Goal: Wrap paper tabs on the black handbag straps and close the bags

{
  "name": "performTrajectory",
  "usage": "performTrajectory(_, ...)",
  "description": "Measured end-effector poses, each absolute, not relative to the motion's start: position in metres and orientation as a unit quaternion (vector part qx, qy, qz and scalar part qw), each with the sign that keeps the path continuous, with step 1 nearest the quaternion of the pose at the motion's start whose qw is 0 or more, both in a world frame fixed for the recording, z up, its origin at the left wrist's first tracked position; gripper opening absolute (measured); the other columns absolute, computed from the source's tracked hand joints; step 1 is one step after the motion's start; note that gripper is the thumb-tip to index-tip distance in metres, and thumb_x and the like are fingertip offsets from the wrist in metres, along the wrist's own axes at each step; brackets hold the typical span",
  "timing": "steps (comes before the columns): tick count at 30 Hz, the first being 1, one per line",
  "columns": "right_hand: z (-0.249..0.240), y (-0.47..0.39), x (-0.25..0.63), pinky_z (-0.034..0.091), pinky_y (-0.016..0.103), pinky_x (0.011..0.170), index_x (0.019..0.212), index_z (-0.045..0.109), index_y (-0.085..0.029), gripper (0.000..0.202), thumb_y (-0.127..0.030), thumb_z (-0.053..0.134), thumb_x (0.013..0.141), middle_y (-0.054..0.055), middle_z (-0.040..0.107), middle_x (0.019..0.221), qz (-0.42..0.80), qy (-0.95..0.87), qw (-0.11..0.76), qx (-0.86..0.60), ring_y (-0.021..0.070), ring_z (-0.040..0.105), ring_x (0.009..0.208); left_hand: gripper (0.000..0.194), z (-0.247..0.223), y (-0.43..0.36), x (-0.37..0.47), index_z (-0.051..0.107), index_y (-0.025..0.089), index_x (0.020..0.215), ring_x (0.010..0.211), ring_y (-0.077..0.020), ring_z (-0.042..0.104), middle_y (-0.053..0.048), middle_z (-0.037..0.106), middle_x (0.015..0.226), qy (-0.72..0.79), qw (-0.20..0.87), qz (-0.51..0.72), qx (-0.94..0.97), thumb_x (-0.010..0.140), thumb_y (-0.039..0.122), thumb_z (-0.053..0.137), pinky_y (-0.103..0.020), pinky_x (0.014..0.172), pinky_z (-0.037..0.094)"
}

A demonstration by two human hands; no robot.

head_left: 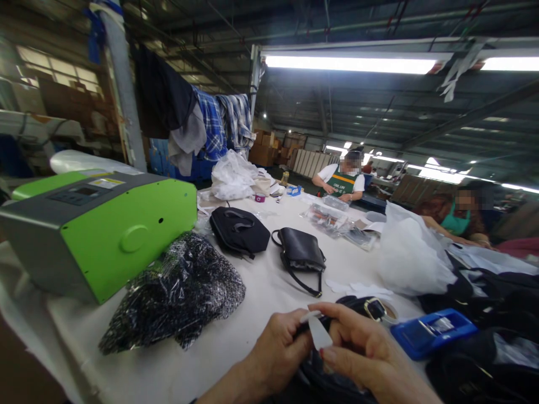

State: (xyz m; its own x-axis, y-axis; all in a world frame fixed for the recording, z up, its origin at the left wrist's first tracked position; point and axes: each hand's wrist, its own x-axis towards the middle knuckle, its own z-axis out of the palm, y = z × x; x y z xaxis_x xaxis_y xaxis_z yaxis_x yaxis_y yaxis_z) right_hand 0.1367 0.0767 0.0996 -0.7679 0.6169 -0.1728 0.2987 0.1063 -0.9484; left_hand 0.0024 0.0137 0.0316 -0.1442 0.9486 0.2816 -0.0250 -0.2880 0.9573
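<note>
At the table's near edge, my left hand (280,345) is closed around a narrow black piece that looks like a bag strap (304,325). My right hand (366,350) pinches a small white strip (319,335), thin like paper or foam, folded over that piece. Thumb and fingers partly cover both. Below my hands lies a black bag (330,384), mostly hidden by them. A gold buckle (374,308) on a black strap rests just beyond my right hand, beside a roll of tape (391,314).
A green and grey machine (138,241) stands left, with crumpled black patterned plastic (181,292) before it. Two black bags (240,229) (301,249) lie mid-table. At right are a blue tape dispenser (433,332) and a white plastic bag (412,252). Two people work across the table.
</note>
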Motion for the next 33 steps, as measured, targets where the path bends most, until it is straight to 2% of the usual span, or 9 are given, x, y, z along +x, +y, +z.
performTrajectory(7, 0.102, 0.075, 0.136, 0.022, 0.021, 0.044, 0.107, 0.059, -0.015, 0.042, -0.022, 0.057, 0.066, -0.008, 0.04, 0.055, 0.558, -0.743, 0.129, -0.345, 0.0077, 0.034, 0.048, 0.019, 0.033, 0.013, 0.005, 0.066, 0.016, 0.093, 0.067, -0.0129, 0.049, 0.001, 0.058, 0.074, 0.432, 0.393, 0.614, 0.53, 0.084, 0.02, 0.049, -0.022, 0.064, 0.038)
performTrajectory(11, 0.106, 0.075, 0.134, 0.023, 0.022, 0.045, 0.103, 0.061, -0.014, 0.041, -0.019, 0.052, 0.064, -0.006, 0.041, 0.055, 0.561, -0.741, 0.127, -0.347, 0.0091, 0.037, 0.05, 0.02, 0.033, 0.011, 0.004, 0.066, 0.017, 0.093, 0.067, -0.0125, 0.05, 0.001, 0.06, 0.074, 0.437, 0.391, 0.608, 0.535, 0.086, 0.02, 0.048, -0.021, 0.063, 0.038)
performTrajectory(16, 0.104, 0.077, 0.132, 0.03, 0.022, 0.049, 0.104, 0.06, -0.012, 0.038, -0.03, 0.055, 0.071, -0.005, 0.046, 0.054, 0.56, -0.747, 0.131, -0.334, 0.0102, 0.042, 0.051, 0.02, 0.03, 0.014, 0.005, 0.064, 0.014, 0.086, 0.067, -0.0141, 0.05, -0.001, 0.058, 0.073, 0.463, 0.372, 0.603, 0.532, 0.086, 0.026, 0.048, -0.022, 0.063, 0.038)
performTrajectory(21, 0.094, 0.075, 0.136, 0.035, 0.024, 0.052, 0.101, 0.064, -0.016, 0.035, -0.038, 0.056, 0.075, -0.003, 0.054, 0.058, 0.506, -0.775, 0.185, -0.33, 0.0134, 0.049, 0.056, 0.02, 0.029, 0.014, 0.005, 0.062, 0.014, 0.084, 0.067, -0.0149, 0.051, -0.002, 0.057, 0.072, 0.451, 0.37, 0.609, 0.537, 0.087, 0.028, 0.049, -0.023, 0.064, 0.04)
performTrajectory(25, 0.088, 0.073, 0.141, 0.038, 0.024, 0.052, 0.106, 0.065, -0.02, 0.036, -0.038, 0.056, 0.076, -0.003, 0.054, 0.06, 0.499, -0.782, 0.204, -0.313, 0.013, 0.049, 0.055, 0.018, 0.027, 0.011, 0.005, 0.063, 0.016, 0.085, 0.066, -0.014, 0.049, -0.001, 0.056, 0.07, 0.438, 0.384, 0.614, 0.533, 0.086, 0.027, 0.049, -0.023, 0.064, 0.039)
performTrajectory(29, 0.082, 0.078, 0.142, 0.042, 0.026, 0.06, 0.113, 0.062, -0.022, 0.036, -0.034, 0.055, 0.079, -0.003, 0.054, 0.062, 0.516, -0.791, 0.199, -0.263, 0.0124, 0.05, 0.057, 0.018, 0.029, 0.014, 0.005, 0.063, 0.017, 0.083, 0.065, -0.0135, 0.049, 0.001, 0.054, 0.069, 0.438, 0.378, 0.618, 0.532, 0.087, 0.026, 0.047, -0.023, 0.065, 0.04)
performTrajectory(33, 0.084, 0.083, 0.143, 0.042, 0.024, 0.061, 0.116, 0.058, -0.02, 0.039, -0.027, 0.054, 0.078, -0.003, 0.055, 0.064, 0.512, -0.799, 0.193, -0.248, 0.0117, 0.05, 0.06, 0.022, 0.029, 0.013, 0.002, 0.065, 0.017, 0.087, 0.068, -0.0158, 0.053, -0.002, 0.059, 0.075, 0.456, 0.338, 0.593, 0.571, 0.087, 0.028, 0.045, -0.023, 0.065, 0.042)
